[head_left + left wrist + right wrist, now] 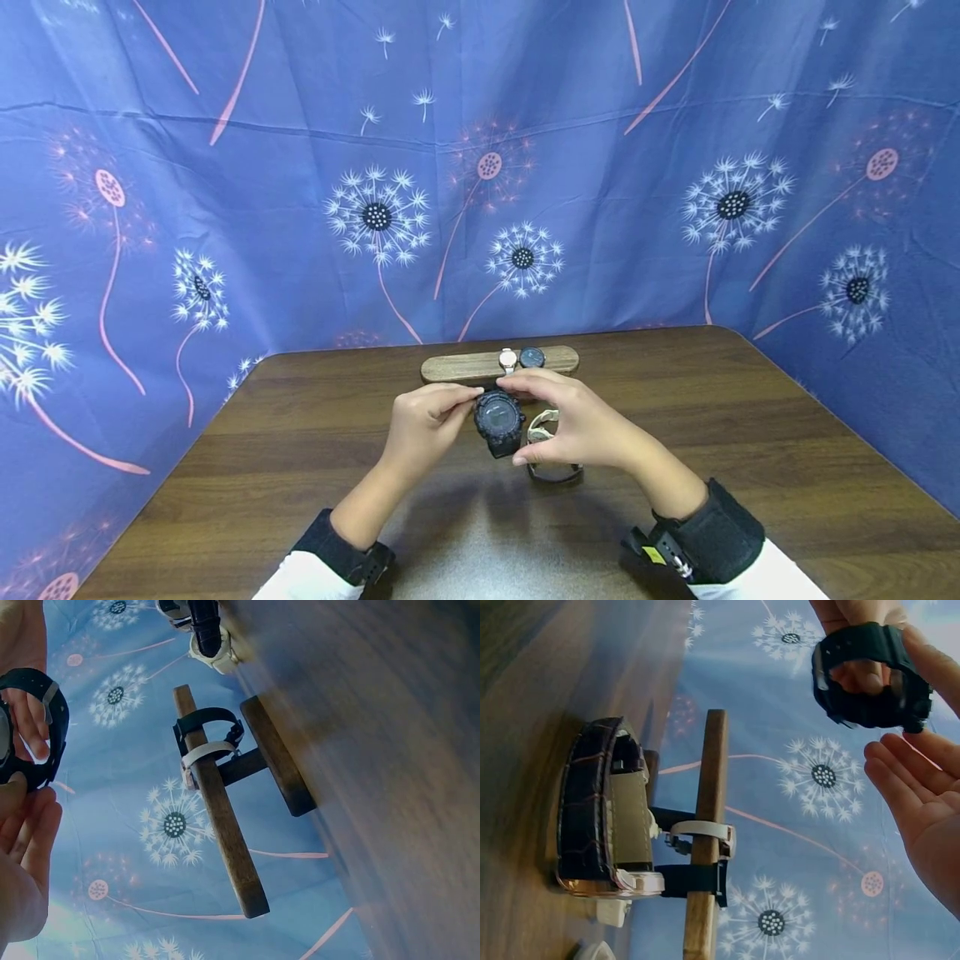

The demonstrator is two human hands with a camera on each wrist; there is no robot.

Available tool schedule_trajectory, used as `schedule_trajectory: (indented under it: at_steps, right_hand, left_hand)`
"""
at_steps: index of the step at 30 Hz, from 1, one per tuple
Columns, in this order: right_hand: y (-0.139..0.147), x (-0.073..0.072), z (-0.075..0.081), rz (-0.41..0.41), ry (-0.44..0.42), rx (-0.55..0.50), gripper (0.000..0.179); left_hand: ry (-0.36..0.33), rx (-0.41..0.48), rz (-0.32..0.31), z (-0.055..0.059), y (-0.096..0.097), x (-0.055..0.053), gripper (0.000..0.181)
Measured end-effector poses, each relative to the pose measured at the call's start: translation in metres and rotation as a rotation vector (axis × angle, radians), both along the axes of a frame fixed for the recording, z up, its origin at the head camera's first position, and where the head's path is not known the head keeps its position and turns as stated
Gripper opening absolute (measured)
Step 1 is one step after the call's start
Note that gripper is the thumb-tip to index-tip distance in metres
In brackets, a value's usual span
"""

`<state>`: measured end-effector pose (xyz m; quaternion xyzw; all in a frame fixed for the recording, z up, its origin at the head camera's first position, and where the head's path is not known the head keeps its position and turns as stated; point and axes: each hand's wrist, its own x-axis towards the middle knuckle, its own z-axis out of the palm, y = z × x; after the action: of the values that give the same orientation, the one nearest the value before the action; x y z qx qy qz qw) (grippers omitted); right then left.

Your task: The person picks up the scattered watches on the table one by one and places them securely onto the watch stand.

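A black digital watch [498, 417] with a closed, looped strap is held up over the middle of the table, its face toward the head camera. My left hand [427, 421] pinches it at the upper left edge with thumb and fingers. From the other side, my right hand [577, 417] grips it, thumb low and fingers near the top. The right wrist view shows the loop of the black watch [874, 675] between the right thumb and fingers. Behind the hands stands a wooden watch stand [465, 367], carrying a white-strapped watch [507, 359] and a dark-faced watch [532, 357].
Beside and partly behind the right hand, a white watch [538, 432] and a dark leather-strap watch [589, 802] lie on the brown wooden table [300, 467]. A blue dandelion-print cloth [600, 250] hangs behind the table.
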<state>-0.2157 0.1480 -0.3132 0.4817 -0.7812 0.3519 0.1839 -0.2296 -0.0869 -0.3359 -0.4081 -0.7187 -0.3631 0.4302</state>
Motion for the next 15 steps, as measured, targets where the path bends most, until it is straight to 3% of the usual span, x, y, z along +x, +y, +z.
schedule_trajectory:
  at_steps: [15]
  right_hand:
    - [-0.0079, 0.0001, -0.0022, 0.022, 0.11, -0.071, 0.078]
  left_hand:
    - [0.025, 0.031, -0.002, 0.0022, -0.0007, 0.0015, 0.021]
